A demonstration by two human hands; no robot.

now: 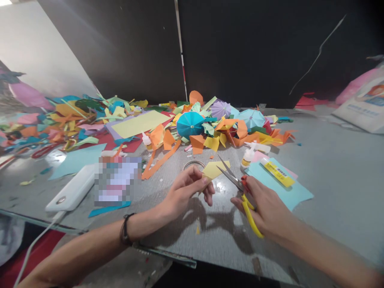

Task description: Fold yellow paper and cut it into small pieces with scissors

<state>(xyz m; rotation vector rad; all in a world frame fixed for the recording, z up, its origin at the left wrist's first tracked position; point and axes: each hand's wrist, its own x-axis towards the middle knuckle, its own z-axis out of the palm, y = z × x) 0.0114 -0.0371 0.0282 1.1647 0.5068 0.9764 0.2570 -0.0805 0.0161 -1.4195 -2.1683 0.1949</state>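
Between the thumb and fingers of my left hand (187,186) is a folded piece of pale yellow paper (218,169), held above the table. My right hand (267,206) grips a pair of scissors (240,186) with yellow and red handles. The blades are parted and point up and left, close to the paper's right part; whether they touch it I cannot tell. Behind my left hand lies a metal ring (194,164), partly hidden. A small glue bottle (248,156) stands just beyond the scissors.
Coloured paper scraps (69,120) and folded paper umbrellas (192,125) heap along the back by a black wall (270,48). At right, a yellow glue tube (279,173) lies on light blue paper (295,196). A white power bank (73,188) with a cable sits at left. A bag (364,104) stands far right.
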